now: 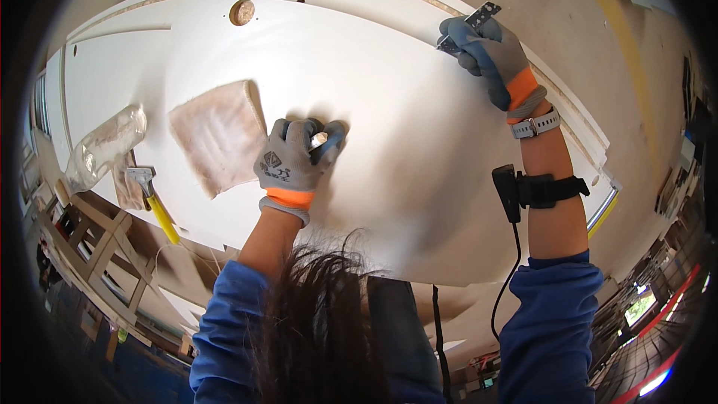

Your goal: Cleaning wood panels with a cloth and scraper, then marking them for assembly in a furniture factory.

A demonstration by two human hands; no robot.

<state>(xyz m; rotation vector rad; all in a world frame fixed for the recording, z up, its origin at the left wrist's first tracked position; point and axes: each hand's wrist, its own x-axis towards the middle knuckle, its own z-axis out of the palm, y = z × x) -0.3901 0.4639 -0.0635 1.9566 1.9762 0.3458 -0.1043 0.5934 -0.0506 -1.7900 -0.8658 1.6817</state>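
My left hand [295, 155], in a grey and blue work glove with an orange cuff, rests on a large white board [389, 67]. Its fingers are curled round a small pale thing [319, 139] that is mostly hidden, so its kind does not show. At the board's far right edge, my right hand [490, 56] wears a matching glove. It grips a dark, speckled flat strip [483, 15], whose ends stick out on both sides of the fingers. A brown-stained square cloth [217, 136] lies just left of my left hand.
On the board's left lie a clear plastic bottle [108, 148], a scraper with a yellow handle [161, 217] and a smaller brown piece [127, 183]. A round hole [241, 12] pierces the board's far side. More boards lie underneath. A wooden frame [112, 247] stands at the lower left.
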